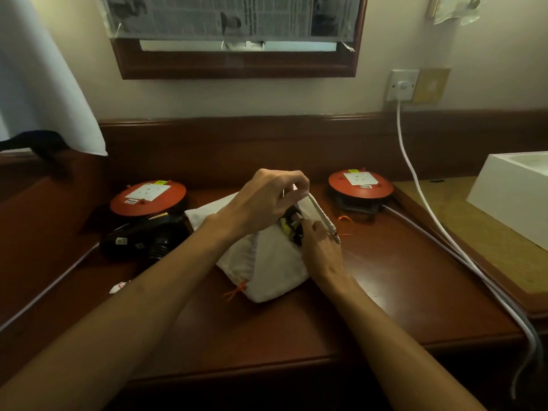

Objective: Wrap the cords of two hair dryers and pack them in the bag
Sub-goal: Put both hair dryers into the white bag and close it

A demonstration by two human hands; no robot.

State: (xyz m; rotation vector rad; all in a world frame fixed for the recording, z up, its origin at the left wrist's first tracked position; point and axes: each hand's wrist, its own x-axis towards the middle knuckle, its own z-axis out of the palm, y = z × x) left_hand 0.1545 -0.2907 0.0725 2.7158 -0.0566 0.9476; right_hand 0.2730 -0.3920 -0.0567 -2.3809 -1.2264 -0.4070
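A white drawstring bag (267,262) with orange cords lies in the middle of the wooden desk. My left hand (267,197) pinches the upper rim of the bag's mouth and holds it up. My right hand (318,241) rests at the lower edge of the opening, fingers against a black hair dryer (292,228) that shows inside the bag. A second black hair dryer (139,238) lies on the desk to the left of the bag, its cord partly hidden.
Two orange cable reels stand at the back, one on the left (148,197) and one on the right (360,182). White cables (444,232) run from a wall socket (401,84) along the right side. A white box (516,191) sits far right.
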